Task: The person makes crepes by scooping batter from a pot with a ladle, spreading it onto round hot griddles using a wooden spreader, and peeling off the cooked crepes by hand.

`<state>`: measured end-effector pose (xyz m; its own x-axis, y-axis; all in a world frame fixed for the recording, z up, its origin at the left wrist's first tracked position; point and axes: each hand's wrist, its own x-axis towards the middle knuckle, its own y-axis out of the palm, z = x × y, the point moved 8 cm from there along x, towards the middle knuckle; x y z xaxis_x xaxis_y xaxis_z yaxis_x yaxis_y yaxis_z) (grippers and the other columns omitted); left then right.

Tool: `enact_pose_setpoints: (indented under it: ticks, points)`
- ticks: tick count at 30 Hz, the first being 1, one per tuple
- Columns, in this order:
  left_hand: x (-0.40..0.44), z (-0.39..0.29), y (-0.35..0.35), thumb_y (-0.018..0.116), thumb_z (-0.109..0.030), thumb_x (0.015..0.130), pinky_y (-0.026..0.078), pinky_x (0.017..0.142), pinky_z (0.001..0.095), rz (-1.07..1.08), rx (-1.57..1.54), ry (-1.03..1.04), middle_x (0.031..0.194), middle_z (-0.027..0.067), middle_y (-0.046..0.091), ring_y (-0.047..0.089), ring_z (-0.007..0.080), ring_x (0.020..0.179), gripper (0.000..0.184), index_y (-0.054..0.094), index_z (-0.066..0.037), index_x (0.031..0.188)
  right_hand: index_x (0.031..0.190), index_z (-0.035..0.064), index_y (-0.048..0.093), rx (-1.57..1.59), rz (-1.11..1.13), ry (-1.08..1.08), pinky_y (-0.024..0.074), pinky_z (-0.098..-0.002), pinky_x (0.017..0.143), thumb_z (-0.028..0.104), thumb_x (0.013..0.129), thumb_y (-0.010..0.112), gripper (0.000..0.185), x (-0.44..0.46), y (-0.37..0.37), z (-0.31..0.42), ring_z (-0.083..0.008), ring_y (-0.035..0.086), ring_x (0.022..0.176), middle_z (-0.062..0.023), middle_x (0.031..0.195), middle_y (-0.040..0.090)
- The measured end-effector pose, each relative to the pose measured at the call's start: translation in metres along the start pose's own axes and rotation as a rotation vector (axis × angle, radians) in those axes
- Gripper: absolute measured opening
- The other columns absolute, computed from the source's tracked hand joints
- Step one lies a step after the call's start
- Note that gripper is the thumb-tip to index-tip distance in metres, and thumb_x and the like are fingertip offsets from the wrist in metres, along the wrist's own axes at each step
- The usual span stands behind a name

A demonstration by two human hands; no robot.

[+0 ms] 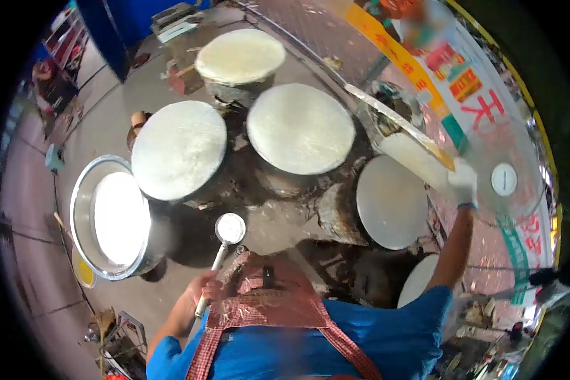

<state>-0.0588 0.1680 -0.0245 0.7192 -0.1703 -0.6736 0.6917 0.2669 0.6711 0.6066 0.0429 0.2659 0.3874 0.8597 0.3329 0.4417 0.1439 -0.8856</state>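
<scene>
A ladle in one hand, a long stick in the other.

The left hand is wrapped around the ladle's handle, well to the left of the grey pan and a bit nearer than it; the cup has white stuff in it. The right hand, gloved in white, is just right of the grey pan and looks tight on one end of the long stick, which slants past the pan's far side. A pale flat thing is there too; I can't tell if the hand touches it. The hands are well apart. I'd keep the ladle flat so it won't spill, and swing the stick slowly so its tip won't bump the white round tops left of the grey pan.
</scene>
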Motion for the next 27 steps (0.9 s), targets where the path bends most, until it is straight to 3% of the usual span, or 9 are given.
enact_pose_setpoints:
  ticks: [7,11,13,15,18,20,22,25,27]
  points:
    - [-0.044,-0.037,-0.031,0.047,-0.022,0.089,0.024,0.027,0.0181,0.012,-0.065,0.122,0.054,-0.0016,0.035,0.030,0.0056,0.036,0.013,0.042,-0.014,0.081,0.093,0.0021,0.063,-0.159,0.468,-0.022,0.0451,-0.0449,0.084,0.018,0.075,0.049,0.028,0.203,-0.053,0.164,-0.0368,0.058,0.095,-0.0237,0.100,0.059]
    - [-0.060,-0.044,-0.034,0.044,-0.022,0.091,0.025,0.027,0.0178,0.025,-0.083,0.244,0.054,-0.0015,0.034,0.031,0.0058,0.036,0.012,0.041,-0.016,0.082,0.096,0.0002,0.063,-0.111,0.450,-0.250,0.0457,-0.0427,0.084,0.022,0.075,0.053,0.032,0.311,-0.043,0.292,-0.0365,0.057,0.099,-0.0249,0.104,0.058]
    - [-0.063,-0.046,-0.034,0.042,-0.022,0.093,0.023,0.028,0.0176,-0.045,-0.155,0.364,0.054,-0.0006,0.031,0.027,0.0053,0.037,0.030,0.046,-0.030,0.121,0.093,-0.0024,0.064,-0.068,0.411,-0.355,0.0488,-0.0408,0.078,0.020,0.069,0.060,0.033,0.363,-0.044,0.350,-0.0363,0.061,0.090,-0.0254,0.099,0.060]
    - [-0.064,-0.046,-0.018,0.044,-0.024,0.091,0.024,0.027,0.0175,0.032,-0.173,0.447,0.052,-0.0013,0.032,0.029,0.0058,0.036,0.007,0.042,-0.019,0.088,0.088,-0.0045,0.065,-0.127,0.607,-0.383,0.0506,-0.0399,0.067,0.011,0.061,0.064,0.032,0.409,-0.048,0.395,-0.0339,0.065,0.078,-0.0260,0.090,0.062]
    - [-0.055,-0.046,-0.003,0.047,-0.027,0.090,0.024,0.027,0.0176,0.035,-0.274,0.570,0.051,-0.0017,0.033,0.029,0.0059,0.035,0.030,0.038,-0.012,0.067,0.068,-0.0065,0.061,0.702,0.357,-0.142,0.0442,-0.0396,0.044,0.005,0.060,0.062,0.015,0.500,-0.058,0.401,-0.0274,0.060,0.050,-0.0189,0.061,0.060]
    - [-0.040,-0.040,0.002,0.048,-0.030,0.090,0.025,0.027,0.0182,0.290,-0.488,0.444,0.050,-0.0017,0.032,0.028,0.0054,0.035,0.039,0.034,-0.011,0.059,0.063,-0.0034,0.058,1.083,0.292,-0.044,0.0398,-0.0370,0.038,0.007,0.062,0.061,0.011,0.537,-0.042,0.387,-0.0236,0.055,0.044,-0.0144,0.056,0.056]
    - [-0.034,-0.046,0.017,0.048,-0.033,0.089,0.025,0.029,0.0185,0.278,-0.559,0.565,0.049,-0.0020,0.031,0.027,0.0054,0.035,0.042,0.033,-0.011,0.056,0.061,0.0021,0.057,1.348,0.313,0.100,0.0340,-0.0319,0.033,0.009,0.067,0.059,0.009,0.555,-0.011,0.374,-0.0169,0.049,0.038,-0.0090,0.053,0.053]
    - [-0.025,-0.043,0.032,0.047,-0.033,0.090,0.025,0.030,0.0192,0.316,-0.654,0.591,0.048,-0.0018,0.031,0.028,0.0058,0.035,0.043,0.031,-0.012,0.056,0.068,0.0063,0.059,2.024,0.184,0.255,0.0379,-0.0304,0.037,0.011,0.072,0.057,0.007,0.555,0.089,0.364,-0.0151,0.051,0.043,-0.0027,0.057,0.055]
    - [-0.023,-0.047,0.047,0.047,-0.032,0.090,0.025,0.031,0.0196,0.364,-0.738,0.598,0.049,-0.0014,0.031,0.028,0.0061,0.035,0.040,0.034,-0.010,0.059,0.076,0.0073,0.057,2.033,0.021,0.517,0.0399,-0.0298,0.042,0.011,0.075,0.058,0.004,0.541,0.186,0.371,-0.0153,0.051,0.047,-0.0007,0.060,0.053]
